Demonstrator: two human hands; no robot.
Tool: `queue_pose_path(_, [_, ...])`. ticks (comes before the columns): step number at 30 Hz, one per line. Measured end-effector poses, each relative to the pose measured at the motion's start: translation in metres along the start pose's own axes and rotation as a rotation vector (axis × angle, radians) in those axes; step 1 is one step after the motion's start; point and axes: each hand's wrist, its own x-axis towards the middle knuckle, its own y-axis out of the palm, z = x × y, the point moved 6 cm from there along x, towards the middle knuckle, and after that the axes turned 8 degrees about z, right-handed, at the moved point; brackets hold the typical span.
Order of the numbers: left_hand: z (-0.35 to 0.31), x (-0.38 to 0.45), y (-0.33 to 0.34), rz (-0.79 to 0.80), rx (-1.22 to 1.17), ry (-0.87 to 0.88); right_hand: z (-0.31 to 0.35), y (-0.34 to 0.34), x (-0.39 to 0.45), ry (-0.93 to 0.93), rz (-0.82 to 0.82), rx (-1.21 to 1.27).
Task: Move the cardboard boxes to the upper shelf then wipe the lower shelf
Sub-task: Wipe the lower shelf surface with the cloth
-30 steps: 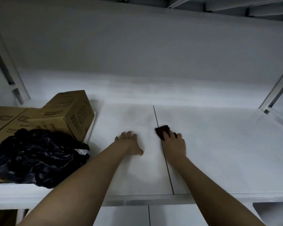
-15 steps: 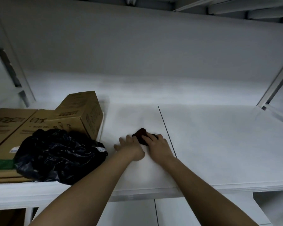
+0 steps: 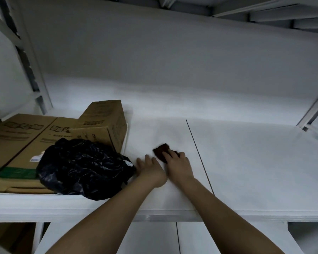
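Both arms reach onto the shelf (image 3: 246, 162); the right hand (image 3: 179, 166) presses a dark cloth (image 3: 162, 152) flat, left of the seam (image 3: 198, 154); the left hand (image 3: 151, 169) rests relaxed beside it; boxes (image 3: 103, 121) sit far left.

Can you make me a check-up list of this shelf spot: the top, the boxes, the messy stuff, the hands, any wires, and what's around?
Surface: white shelf board, seam line down its middle.
Job's things: cardboard boxes at left; dark cloth on the board.
Clutter: black plastic bag against the boxes.
Hands: left hand flat on the board; right hand presses the cloth.
Cables: nothing seen.
Surroundings: white back wall, metal uprights.
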Motion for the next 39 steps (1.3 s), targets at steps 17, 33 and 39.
queue_pose_path(17, [0.026, -0.023, 0.005, -0.127, -0.419, 0.122, 0.044, -0.002, 0.022, -0.214, -0.03, 0.115])
queue_pose_path(33, [0.036, -0.04, 0.015, -0.027, -0.28, 0.026, 0.061, -0.005, 0.058, -0.183, 0.007, 0.181])
queue_pose_path(39, [0.03, -0.044, 0.018, 0.04, -0.235, 0.063, 0.058, -0.012, 0.035, -0.521, 0.103, 0.288])
